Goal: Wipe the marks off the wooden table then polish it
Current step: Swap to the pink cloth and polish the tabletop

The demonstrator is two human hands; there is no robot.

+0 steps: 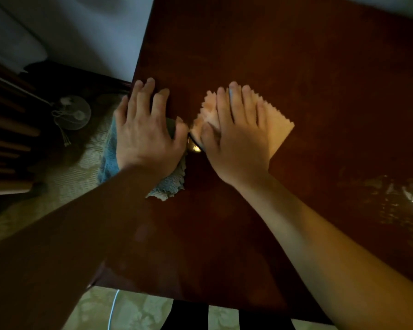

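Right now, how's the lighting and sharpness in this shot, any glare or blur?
Head view: dim and warm overall; the left hand on the blue cloth sits in shadow, the right hand on the peach cloth is better lit; glare patch on the table at far right; fingertips slightly blurred; wide-angle bends the edges.

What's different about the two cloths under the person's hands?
The blue cloth looks thick and fluffy, bunched under the left hand at the wooden table edge, partly hanging over it. The peach cloth looks thin and smooth, lying flat under the right hand, fully on the tabletop. Its zigzag edge is crisp; the blue one's is ragged. Both are pressed down by a flat, spread palm.
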